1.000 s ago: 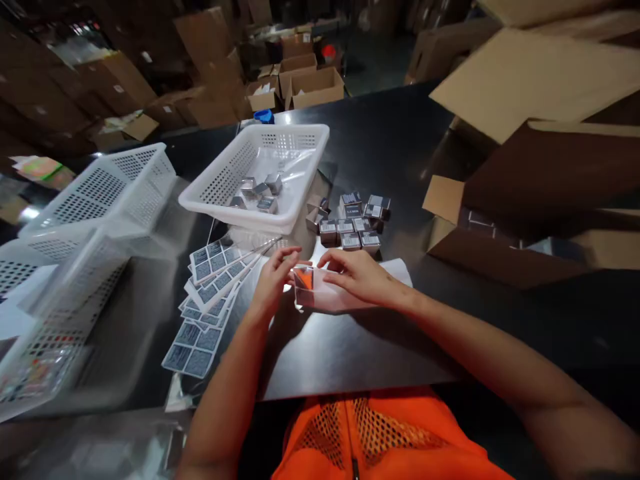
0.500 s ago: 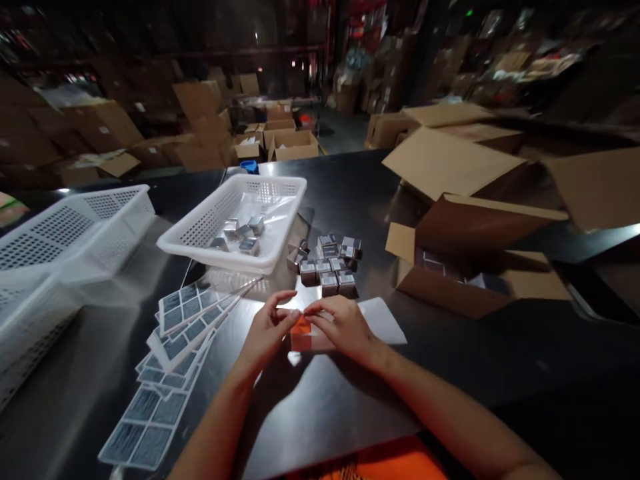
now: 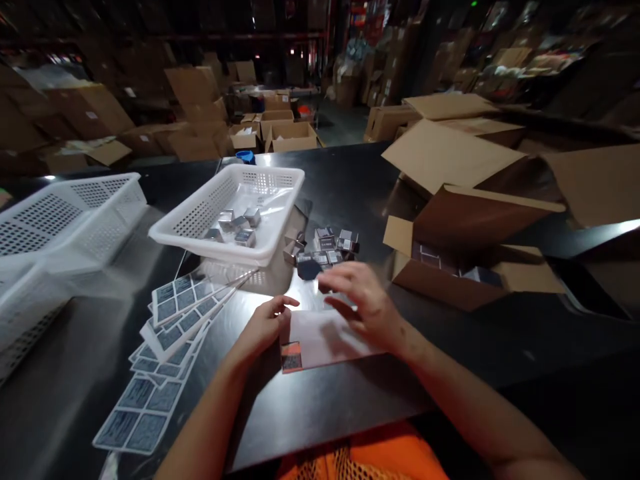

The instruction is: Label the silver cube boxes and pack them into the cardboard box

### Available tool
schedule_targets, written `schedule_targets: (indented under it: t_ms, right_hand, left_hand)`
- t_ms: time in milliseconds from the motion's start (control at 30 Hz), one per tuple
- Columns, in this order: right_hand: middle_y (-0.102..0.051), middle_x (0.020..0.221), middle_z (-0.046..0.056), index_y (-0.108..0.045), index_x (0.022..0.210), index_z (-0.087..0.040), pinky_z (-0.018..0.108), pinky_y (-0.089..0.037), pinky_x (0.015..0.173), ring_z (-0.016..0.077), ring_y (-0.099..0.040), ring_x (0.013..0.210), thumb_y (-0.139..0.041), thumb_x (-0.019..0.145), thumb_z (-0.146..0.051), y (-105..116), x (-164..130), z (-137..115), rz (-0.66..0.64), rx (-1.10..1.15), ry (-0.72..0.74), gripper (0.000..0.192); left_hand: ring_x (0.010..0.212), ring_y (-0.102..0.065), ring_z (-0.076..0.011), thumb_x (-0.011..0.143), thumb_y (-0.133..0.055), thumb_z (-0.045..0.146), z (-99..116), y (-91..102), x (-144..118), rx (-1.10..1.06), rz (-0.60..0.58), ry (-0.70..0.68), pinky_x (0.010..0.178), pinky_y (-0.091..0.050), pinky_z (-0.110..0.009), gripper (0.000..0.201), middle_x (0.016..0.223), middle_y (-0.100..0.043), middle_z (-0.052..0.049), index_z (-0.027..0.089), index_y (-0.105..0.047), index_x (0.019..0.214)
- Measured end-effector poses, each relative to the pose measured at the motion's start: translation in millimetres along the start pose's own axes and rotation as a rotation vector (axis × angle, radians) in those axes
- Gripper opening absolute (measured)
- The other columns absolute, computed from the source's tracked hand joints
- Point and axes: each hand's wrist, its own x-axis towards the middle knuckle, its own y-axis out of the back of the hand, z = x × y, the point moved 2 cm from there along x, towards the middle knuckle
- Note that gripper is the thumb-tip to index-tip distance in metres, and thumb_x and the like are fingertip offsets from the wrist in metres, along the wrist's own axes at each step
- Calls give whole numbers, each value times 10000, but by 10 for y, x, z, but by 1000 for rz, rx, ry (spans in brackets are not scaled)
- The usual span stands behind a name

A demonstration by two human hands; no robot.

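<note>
My right hand (image 3: 363,300) hovers over a white backing sheet (image 3: 325,340) and pinches a small dark label (image 3: 309,269) at its fingertips, lifted off the sheet. With my left hand (image 3: 263,327) I hold the sheet's left edge on the black table (image 3: 350,180). One label (image 3: 291,357) is still stuck at the sheet's near left corner. Just beyond my right hand lies a cluster of small silver boxes (image 3: 326,245).
A white perforated basket (image 3: 200,217) holding several silver boxes stands behind my left hand. More label sheets (image 3: 175,320) fan out at the left, beside other white baskets (image 3: 65,220). An open cardboard carton (image 3: 450,267) sits to the right. Stacked cartons fill the background.
My right hand has peeled a label from the sheet and lifted it up and away toward the silver boxes. The sheet now lies flat, and my left hand has stayed at its edge.
</note>
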Motion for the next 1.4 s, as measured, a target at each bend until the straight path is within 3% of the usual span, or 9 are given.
schedule_targets:
  t_ms: [133, 267, 433, 500, 600, 767, 933, 1133, 1400]
  right_hand:
    - [-618, 1401, 183, -129, 1640, -261, 587, -465, 1063, 370, -577, 1291, -680, 897, -205, 67, 76, 465, -126, -232, -203, 927]
    - [-637, 1370, 210, -148, 1632, -199, 571, -489, 1030, 381, -607, 1257, -616, 852, -91, -134, -24, 680, -256, -281, -266, 916]
    - [-707, 1098, 112, -120, 1610, -229, 504, -563, 888, 301, -693, 964, -580, 807, -89, -88, -203, 635, -115, -193, -326, 936]
    - [-683, 1038, 80, -167, 1579, -266, 478, -579, 835, 266, -684, 878, -597, 810, -106, -47, -225, 534, 12, -102, -218, 895]
    - [-686, 982, 51, -475, 1364, -337, 451, -579, 813, 256, -683, 883, -591, 852, -114, -120, -196, 283, 30, -13, 35, 571]
    - [-695, 1060, 37, -596, 1186, -352, 395, -598, 867, 226, -691, 1006, -629, 903, -143, -214, -69, -95, -136, 137, 197, 353]
    - [-547, 1422, 90, -595, 1154, -358, 514, -588, 973, 311, -598, 1272, -796, 852, -296, 91, -93, 7, -43, 392, -140, 368]
    - [-669, 880, -9, -619, 958, -298, 364, -606, 777, 187, -710, 838, -698, 939, -300, 121, -232, 145, 28, 822, -508, 81]
    - [-663, 742, -79, -418, 1258, -304, 249, -488, 577, 148, -658, 664, -785, 834, -285, -57, -287, 48, -178, 872, -857, 561]
  left_hand:
    - [529, -485, -159, 677, -532, 202, 37, -24, -11, 213, 100, 16, 532, -317, -257, 165, 517, -549, 12, 209, -694, 649]
    - [632, -539, -201, 701, -519, 182, 105, -5, -29, 376, 216, -25, 595, -323, -287, 212, 573, -609, -37, 215, -646, 535]
    - [648, -618, -215, 712, -604, 206, 120, -92, -88, 397, 125, -58, 611, -388, -297, 177, 620, -689, -59, 209, -668, 548]
    - [685, -667, -220, 723, -684, 270, 130, -157, -127, 325, 51, -62, 616, -432, -295, 130, 742, -756, -66, 201, -776, 784]
    - [854, -714, -252, 618, -858, 371, 186, -223, -186, 144, -44, -133, 640, -489, -283, 635, 1000, -788, -90, 199, -728, 1216]
    - [945, -705, -247, 650, -854, 316, 253, -190, -213, 16, -72, -315, 800, -567, -313, 545, 1057, -767, -71, 205, -737, 1170]
    - [988, -687, -241, 669, -873, 290, 246, -147, -195, 183, -37, -419, 649, -546, -241, 586, 1157, -735, -81, 257, -734, 1236]
    - [882, -696, -193, 691, -856, 273, 224, -213, -211, 327, -109, -502, 572, -510, -198, 577, 1118, -754, -73, 253, -722, 1252]
    - [760, -710, -140, 686, -833, 233, 187, -264, -258, 416, -48, -563, 574, -526, -191, 487, 1065, -788, -46, 210, -723, 1160]
